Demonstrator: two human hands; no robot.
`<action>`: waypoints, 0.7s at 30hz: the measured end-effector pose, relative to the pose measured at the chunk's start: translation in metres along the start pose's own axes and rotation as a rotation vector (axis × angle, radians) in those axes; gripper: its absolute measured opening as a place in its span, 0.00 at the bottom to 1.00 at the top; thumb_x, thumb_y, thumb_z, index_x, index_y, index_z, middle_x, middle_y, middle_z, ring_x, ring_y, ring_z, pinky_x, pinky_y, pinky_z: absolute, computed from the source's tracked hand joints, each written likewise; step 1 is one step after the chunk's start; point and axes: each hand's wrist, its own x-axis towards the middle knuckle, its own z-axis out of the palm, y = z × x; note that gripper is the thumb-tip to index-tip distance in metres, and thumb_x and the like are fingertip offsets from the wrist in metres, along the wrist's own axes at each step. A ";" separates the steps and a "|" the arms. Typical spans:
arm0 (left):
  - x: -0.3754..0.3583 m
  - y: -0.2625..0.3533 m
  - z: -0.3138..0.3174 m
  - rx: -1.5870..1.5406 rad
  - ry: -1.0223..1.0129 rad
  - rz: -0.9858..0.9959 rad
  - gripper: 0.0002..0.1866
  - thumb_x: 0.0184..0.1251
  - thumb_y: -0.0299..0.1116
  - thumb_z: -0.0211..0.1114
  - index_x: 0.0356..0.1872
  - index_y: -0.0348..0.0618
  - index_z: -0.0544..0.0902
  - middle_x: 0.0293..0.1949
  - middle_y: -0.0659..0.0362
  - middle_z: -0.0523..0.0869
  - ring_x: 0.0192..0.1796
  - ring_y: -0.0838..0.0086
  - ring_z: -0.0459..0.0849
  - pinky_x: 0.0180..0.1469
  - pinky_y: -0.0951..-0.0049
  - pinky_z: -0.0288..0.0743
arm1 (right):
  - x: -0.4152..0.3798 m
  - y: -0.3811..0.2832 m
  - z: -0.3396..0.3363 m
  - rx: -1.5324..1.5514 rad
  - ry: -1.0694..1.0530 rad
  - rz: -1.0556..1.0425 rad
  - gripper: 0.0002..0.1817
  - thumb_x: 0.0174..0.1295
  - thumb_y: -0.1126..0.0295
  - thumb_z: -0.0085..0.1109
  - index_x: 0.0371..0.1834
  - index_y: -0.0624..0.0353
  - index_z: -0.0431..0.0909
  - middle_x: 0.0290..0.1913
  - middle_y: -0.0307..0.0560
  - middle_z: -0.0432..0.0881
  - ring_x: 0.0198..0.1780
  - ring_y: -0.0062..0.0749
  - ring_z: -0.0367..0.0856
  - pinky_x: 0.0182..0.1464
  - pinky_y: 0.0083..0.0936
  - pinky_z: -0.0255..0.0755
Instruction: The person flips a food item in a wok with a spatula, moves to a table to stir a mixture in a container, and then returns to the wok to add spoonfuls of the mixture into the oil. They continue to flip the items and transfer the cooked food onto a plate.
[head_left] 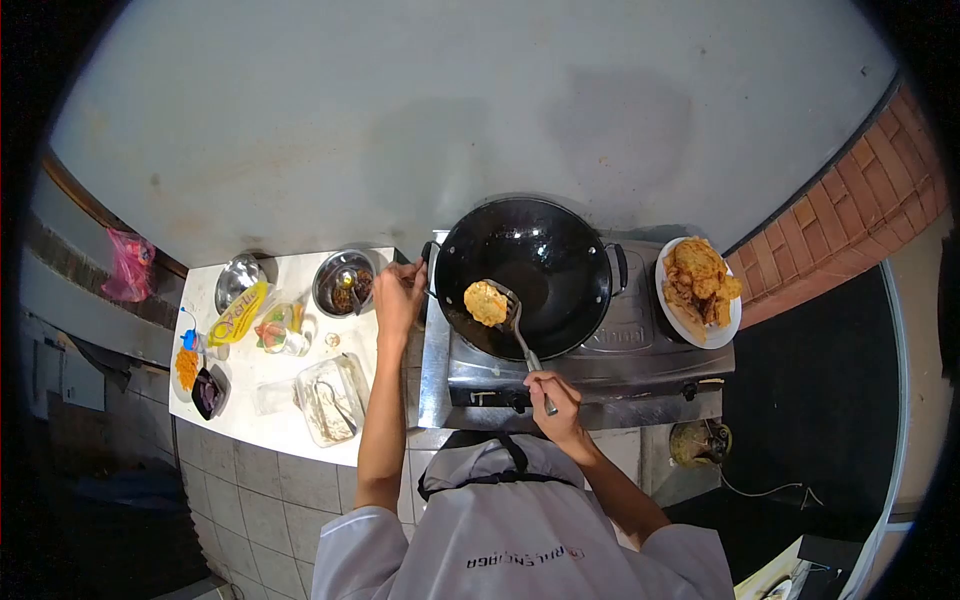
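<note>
A black wok (545,250) sits on a steel gas stove (640,350). My left hand (398,292) grips the wok's left handle. My right hand (553,396) holds the handle of a metal slotted spatula (520,330). The spatula's blade is lifted over the wok's near left side with a round golden fritter (486,302) resting on it.
A white plate (732,318) piled with fried pieces stands on the stove's right end. Left of the stove, a white counter (255,425) carries a metal bowl of dark sauce (345,283), another steel bowl (238,278), a yellow packet (238,314), a plastic container (328,400) and small jars.
</note>
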 end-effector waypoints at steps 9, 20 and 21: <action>0.000 0.000 -0.001 0.007 0.006 0.030 0.09 0.57 0.30 0.68 0.34 0.33 0.87 0.26 0.45 0.84 0.27 0.57 0.84 0.33 0.64 0.75 | -0.001 0.000 0.002 -0.012 0.001 -0.009 0.02 0.56 0.86 0.57 0.30 0.70 0.74 0.31 0.51 0.80 0.31 0.39 0.81 0.33 0.27 0.73; 0.000 -0.001 0.001 -0.027 0.021 0.020 0.09 0.57 0.30 0.68 0.32 0.31 0.86 0.26 0.45 0.85 0.27 0.59 0.86 0.33 0.66 0.76 | 0.001 0.001 0.004 -0.004 -0.005 0.013 0.01 0.57 0.85 0.56 0.31 0.70 0.75 0.32 0.52 0.81 0.31 0.39 0.81 0.34 0.27 0.74; 0.000 -0.001 0.001 -0.027 0.021 0.020 0.09 0.57 0.30 0.68 0.32 0.31 0.86 0.26 0.45 0.85 0.27 0.59 0.86 0.33 0.66 0.76 | 0.001 0.001 0.005 -0.004 -0.005 0.012 0.01 0.57 0.85 0.56 0.31 0.70 0.75 0.32 0.52 0.81 0.31 0.39 0.81 0.34 0.27 0.74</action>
